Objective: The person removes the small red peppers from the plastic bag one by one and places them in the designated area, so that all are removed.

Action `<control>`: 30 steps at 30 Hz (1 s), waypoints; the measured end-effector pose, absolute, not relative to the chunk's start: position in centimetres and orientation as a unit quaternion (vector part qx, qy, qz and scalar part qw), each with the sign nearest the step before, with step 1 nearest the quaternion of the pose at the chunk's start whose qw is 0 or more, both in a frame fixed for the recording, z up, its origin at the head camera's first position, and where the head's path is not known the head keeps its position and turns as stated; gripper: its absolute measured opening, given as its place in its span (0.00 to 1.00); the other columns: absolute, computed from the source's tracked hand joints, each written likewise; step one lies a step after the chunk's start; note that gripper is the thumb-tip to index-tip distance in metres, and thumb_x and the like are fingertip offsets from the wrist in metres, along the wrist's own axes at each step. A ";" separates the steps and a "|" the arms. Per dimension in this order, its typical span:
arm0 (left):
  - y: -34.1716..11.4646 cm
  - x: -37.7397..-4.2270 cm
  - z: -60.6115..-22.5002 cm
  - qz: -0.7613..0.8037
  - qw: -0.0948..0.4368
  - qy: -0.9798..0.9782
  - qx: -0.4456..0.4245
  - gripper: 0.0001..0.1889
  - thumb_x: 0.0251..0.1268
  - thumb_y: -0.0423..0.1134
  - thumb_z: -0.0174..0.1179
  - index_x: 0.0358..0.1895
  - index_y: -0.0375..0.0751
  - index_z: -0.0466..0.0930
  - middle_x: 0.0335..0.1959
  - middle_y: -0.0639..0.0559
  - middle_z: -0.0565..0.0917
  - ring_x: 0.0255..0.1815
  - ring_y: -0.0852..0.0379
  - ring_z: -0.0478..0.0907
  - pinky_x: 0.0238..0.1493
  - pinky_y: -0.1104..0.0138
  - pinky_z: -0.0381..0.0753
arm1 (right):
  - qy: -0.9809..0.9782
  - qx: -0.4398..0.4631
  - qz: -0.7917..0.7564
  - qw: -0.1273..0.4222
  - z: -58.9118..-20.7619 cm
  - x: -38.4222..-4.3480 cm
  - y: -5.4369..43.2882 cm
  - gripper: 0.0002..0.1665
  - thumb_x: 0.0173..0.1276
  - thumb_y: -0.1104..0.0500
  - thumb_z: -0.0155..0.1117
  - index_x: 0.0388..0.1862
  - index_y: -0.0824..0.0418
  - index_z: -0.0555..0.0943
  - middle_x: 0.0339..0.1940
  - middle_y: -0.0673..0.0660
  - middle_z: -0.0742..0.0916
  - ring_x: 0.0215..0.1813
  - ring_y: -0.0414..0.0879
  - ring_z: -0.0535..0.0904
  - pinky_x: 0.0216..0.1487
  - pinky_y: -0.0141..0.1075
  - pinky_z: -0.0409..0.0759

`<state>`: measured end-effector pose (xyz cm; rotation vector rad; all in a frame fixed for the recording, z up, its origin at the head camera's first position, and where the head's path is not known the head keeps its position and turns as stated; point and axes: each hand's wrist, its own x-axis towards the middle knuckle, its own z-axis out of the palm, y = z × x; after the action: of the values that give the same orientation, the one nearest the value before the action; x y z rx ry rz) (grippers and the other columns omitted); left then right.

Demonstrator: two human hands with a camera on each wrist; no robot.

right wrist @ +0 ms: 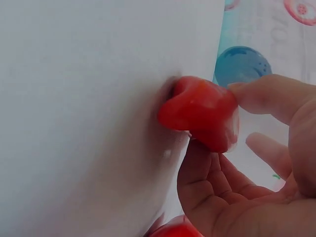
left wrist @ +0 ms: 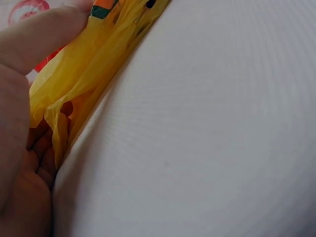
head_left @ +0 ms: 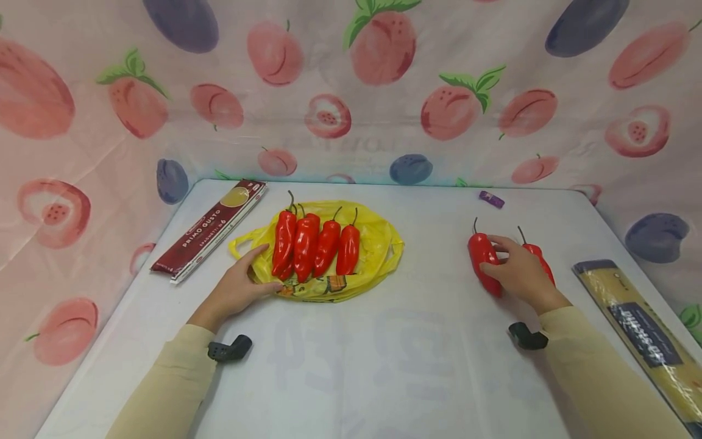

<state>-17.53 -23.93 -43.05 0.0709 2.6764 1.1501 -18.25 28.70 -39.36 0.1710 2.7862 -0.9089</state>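
Note:
Several shiny red peppers (head_left: 306, 247) lie side by side on a flattened yellow plastic bag (head_left: 378, 250), stems pointing away. At the bag's left edge, my left hand (head_left: 241, 283) holds it, thumb over the near side; in the left wrist view the fingers (left wrist: 42, 158) curl beside the yellow film (left wrist: 74, 84). My right hand (head_left: 518, 268) pinches another red pepper (head_left: 481, 259) between thumb and fingers, over the table's right side. Its blunt red end (right wrist: 202, 111) faces the right wrist camera. One more red pepper (head_left: 540, 259) lies just right of that hand, partly hidden behind it.
A dark red spaghetti pack (head_left: 208, 228) lies slanted at the left. Another long pasta pack (head_left: 636, 329) lies along the right edge. A small purple packet (head_left: 491, 199) sits near the back. Fruit-print sheeting (head_left: 362, 146) encloses the white table (head_left: 373, 366).

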 end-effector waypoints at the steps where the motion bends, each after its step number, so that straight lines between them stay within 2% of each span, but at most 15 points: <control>1: -23.9 -17.5 -43.1 0.392 0.114 0.912 0.024 0.56 0.52 0.65 0.71 0.81 0.49 0.51 0.78 0.36 0.57 0.76 0.33 0.52 0.69 0.34 0.55 | 0.944 0.061 -0.309 0.101 -39.4 -18.4 28.7 0.50 0.68 0.53 0.68 0.81 0.63 0.53 0.71 0.74 0.66 0.66 0.73 0.65 0.47 0.57 0.84; 17: -23.9 -17.6 -43.1 0.390 0.112 0.914 0.023 0.57 0.52 0.66 0.71 0.81 0.48 0.51 0.77 0.36 0.58 0.76 0.33 0.53 0.69 0.35 0.57 | 0.929 0.104 -0.335 0.117 -39.4 -20.4 28.7 0.51 0.70 0.50 0.66 0.81 0.64 0.51 0.72 0.73 0.65 0.67 0.73 0.61 0.50 0.60 0.82; 30: -23.8 -17.4 -43.0 0.390 0.112 0.914 0.022 0.56 0.52 0.65 0.71 0.81 0.48 0.51 0.77 0.36 0.58 0.76 0.33 0.54 0.69 0.35 0.57 | 0.930 0.106 -0.331 0.124 -39.2 -21.4 28.9 0.49 0.71 0.52 0.64 0.81 0.65 0.50 0.73 0.74 0.63 0.69 0.74 0.60 0.52 0.60 0.81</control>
<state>-17.43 -23.83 -43.02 0.0656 2.6825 1.1453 -21.40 28.85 -39.25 0.3087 2.7102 -0.9647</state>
